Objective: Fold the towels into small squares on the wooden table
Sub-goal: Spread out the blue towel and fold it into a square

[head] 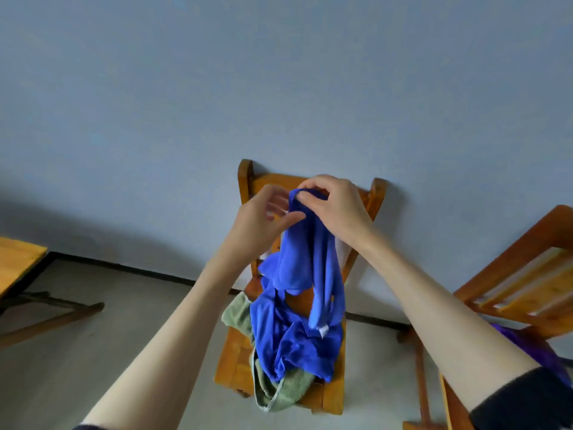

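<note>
A blue towel (305, 268) hangs lifted above a wooden chair (235, 352). My right hand (335, 206) pinches its top edge. My left hand (260, 218) is beside it, with thumb and fingers closing on the same edge of the cloth. The towel's lower part trails down to more crumpled blue cloth (297, 346) on the chair seat. A green towel (279, 392) lies under the blue pile and spills over the seat's front and left side.
A second wooden chair (521, 274) stands at the right with purple cloth (533, 346) on it. A wooden table's corner (15, 262) shows at the far left. Pale floor and a blue-grey wall surround the chairs.
</note>
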